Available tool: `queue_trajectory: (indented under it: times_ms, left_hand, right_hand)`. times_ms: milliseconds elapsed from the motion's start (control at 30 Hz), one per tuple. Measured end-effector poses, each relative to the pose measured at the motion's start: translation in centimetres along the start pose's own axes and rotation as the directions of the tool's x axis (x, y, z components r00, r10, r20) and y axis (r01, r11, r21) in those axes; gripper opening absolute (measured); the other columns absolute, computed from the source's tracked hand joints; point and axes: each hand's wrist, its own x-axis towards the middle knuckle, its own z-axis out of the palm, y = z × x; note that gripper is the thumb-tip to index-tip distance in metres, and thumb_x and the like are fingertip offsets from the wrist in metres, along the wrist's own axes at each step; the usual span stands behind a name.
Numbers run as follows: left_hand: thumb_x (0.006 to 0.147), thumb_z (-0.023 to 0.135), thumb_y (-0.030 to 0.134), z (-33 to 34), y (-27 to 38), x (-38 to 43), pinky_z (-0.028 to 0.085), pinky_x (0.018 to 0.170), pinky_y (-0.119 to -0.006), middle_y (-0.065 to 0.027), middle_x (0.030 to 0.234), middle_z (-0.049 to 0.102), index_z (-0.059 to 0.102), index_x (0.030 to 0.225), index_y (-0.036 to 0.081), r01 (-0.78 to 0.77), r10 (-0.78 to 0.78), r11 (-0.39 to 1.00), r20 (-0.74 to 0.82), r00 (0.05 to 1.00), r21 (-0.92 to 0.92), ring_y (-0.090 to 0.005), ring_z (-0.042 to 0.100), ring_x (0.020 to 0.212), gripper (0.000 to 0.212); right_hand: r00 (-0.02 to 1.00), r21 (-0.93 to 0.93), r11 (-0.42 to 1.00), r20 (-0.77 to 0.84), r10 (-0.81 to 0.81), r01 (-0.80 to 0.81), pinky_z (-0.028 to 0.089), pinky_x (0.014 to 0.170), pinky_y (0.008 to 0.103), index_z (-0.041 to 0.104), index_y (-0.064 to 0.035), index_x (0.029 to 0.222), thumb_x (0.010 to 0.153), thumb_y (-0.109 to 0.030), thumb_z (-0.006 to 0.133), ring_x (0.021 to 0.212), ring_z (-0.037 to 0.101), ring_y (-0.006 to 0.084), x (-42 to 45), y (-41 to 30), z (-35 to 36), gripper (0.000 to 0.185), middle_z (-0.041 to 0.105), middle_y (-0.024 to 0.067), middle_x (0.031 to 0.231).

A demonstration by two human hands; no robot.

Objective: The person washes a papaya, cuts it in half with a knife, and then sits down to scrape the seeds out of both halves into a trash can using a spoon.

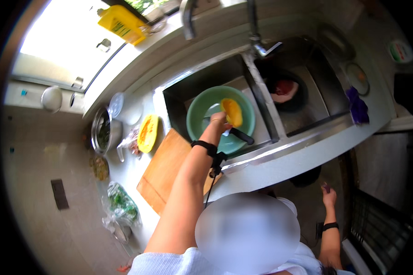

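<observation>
My left hand (219, 121) reaches into a green plastic basin (192, 120) in the left sink bowl. Its fingers are closed on the near edge of a hollowed yellow squash half (232, 111). Beneath the hand lies a knife with a black handle (241, 136); most of its blade is hidden. Low at my right side, away from the counter, my right hand (329, 197) grips a small dark purple object (326, 187), too small to identify. Another yellow squash half (148, 133), cut face up, rests left of the sink beside a wooden cutting board (167, 165).
A steel pot (115, 134) with greens, a plastic bag of greens (122, 204) and a clear lid (116, 105) stand to the left. In the right sink bowl (313, 82) sits a dark round vessel with reddish contents (285, 90). A faucet (260, 48) rises behind; a purple cloth (357, 106) hangs at right.
</observation>
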Motion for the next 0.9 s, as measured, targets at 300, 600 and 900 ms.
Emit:
queue_trajectory:
  times_ms: [300, 600, 900]
  left_hand:
    - [0.068, 0.067, 0.028, -18.6, 5.3, -5.6, 0.043, 0.083, -0.041, -0.0167, 0.095, 0.061, 0.056, 0.112, 0.003, -0.486, 0.978, 0.206, -0.162, 0.131, 0.850, -0.0339, 0.056, 0.089, 0.052]
    - [0.084, 0.059, 0.026, -34.1, -2.1, 1.3, 0.047, 0.040, -0.027, -0.0052, 0.079, 0.063, 0.057, 0.103, 0.004, -0.481, 0.431, 0.876, -0.382, 0.818, -0.041, -0.0165, 0.060, 0.058, 0.029]
    - [0.093, 0.048, 0.023, -31.4, -1.4, -6.1, 0.047, 0.042, -0.024, -0.0088, 0.086, 0.062, 0.042, 0.113, 0.010, -0.719, 0.727, 0.659, -0.057, 0.684, -0.221, -0.0209, 0.062, 0.058, 0.025]
  right_hand:
    - [0.995, 0.038, 0.998, -0.080, 0.051, -0.048, 0.046, 0.073, 0.0398, 0.065, 0.0008, 0.088, 0.075, -0.028, 0.068, 0.082, 0.062, 0.0340, 0.4, 3.5, 1.1, 0.032, 0.064, 0.0210, 0.083]
    - [0.998, 0.100, 0.995, -0.062, 0.011, -0.005, 0.046, 0.072, 0.0417, 0.062, 0.0019, 0.086, 0.076, -0.026, 0.065, 0.082, 0.060, 0.0383, -2.2, 0.1, -0.3, 0.030, 0.062, 0.0233, 0.084]
    - [0.988, 0.582, 0.800, 0.042, 0.151, -0.147, 0.033, 0.041, 0.0245, 0.062, -0.0035, 0.081, 0.081, -0.023, 0.062, 0.044, 0.044, 0.0069, -4.6, -1.6, -5.6, 0.020, 0.052, 0.0003, 0.056]
